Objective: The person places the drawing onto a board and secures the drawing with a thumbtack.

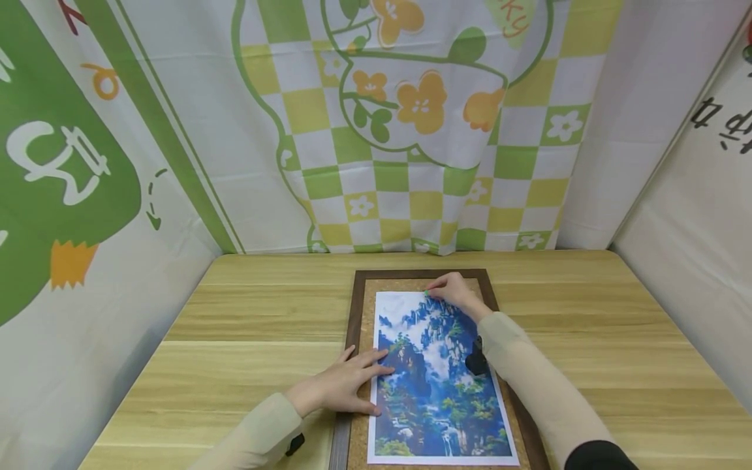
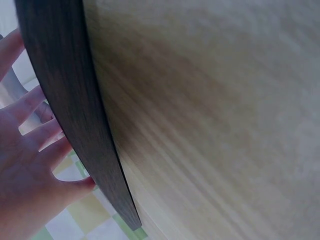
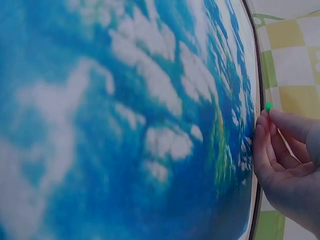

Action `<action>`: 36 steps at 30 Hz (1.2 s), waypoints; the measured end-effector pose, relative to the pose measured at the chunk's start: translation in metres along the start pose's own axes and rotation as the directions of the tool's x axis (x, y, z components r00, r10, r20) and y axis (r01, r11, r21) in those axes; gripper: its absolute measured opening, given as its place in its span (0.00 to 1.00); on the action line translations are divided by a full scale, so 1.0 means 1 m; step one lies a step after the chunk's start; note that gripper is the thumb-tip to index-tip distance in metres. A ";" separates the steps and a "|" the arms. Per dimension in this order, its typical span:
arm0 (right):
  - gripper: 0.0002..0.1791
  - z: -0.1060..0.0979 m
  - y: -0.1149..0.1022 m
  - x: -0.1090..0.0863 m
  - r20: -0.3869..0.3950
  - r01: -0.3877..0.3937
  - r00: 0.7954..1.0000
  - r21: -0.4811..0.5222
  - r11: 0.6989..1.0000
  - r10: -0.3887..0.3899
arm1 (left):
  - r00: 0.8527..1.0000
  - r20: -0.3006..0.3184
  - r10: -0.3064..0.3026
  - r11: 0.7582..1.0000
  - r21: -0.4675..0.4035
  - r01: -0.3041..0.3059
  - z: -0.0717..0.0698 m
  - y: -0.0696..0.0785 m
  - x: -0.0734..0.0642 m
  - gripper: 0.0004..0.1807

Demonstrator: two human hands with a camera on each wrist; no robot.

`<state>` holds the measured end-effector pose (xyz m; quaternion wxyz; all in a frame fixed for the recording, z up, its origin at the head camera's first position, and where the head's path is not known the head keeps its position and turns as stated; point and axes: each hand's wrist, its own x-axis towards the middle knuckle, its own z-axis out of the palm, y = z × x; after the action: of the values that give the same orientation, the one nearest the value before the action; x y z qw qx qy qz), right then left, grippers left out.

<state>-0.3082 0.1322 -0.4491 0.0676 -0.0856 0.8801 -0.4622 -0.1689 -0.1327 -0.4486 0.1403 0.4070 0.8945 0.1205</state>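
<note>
A printed landscape picture [image 1: 431,391] of blue mountains and waterfalls lies on a corkboard [image 1: 399,285] with a dark wooden frame [image 1: 354,313]. At the picture's top edge, my right hand [image 1: 457,292] pinches a green push pin [image 3: 269,106] between thumb and fingertips; the pin's point is hidden. My left hand [image 1: 346,384] rests with spread fingers across the left side of the frame, fingertips on the picture's left border. In the left wrist view the left hand shows beyond the dark frame edge.
The board lies on a light wood-grain table [image 1: 252,313], near its front middle. A curtain [image 1: 411,215] with green and yellow checks hangs behind the table's back edge. White printed cloth panels [image 1: 176,274] stand along the sides.
</note>
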 end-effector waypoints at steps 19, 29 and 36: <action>0.09 0.011 0.022 0.024 0.057 0.021 0.998 -0.032 0.999 -0.019 | 1.000 -0.003 -0.002 1.000 -0.014 0.002 -0.002 0.003 -0.002 0.36; 0.09 0.032 0.122 0.115 0.130 -0.001 0.991 -0.093 0.996 0.013 | 1.000 -0.004 0.005 1.000 -0.010 -0.005 -0.001 0.002 -0.002 0.36; 0.09 0.035 0.132 0.129 0.132 0.009 0.991 -0.109 0.994 0.005 | 1.000 -0.004 0.008 1.000 -0.018 -0.008 -0.001 0.000 -0.001 0.36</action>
<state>-0.4385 0.1506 -0.5825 0.1204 -0.1203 0.8976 -0.4066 -0.1681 -0.1336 -0.4473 0.1419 0.4091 0.8920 0.1300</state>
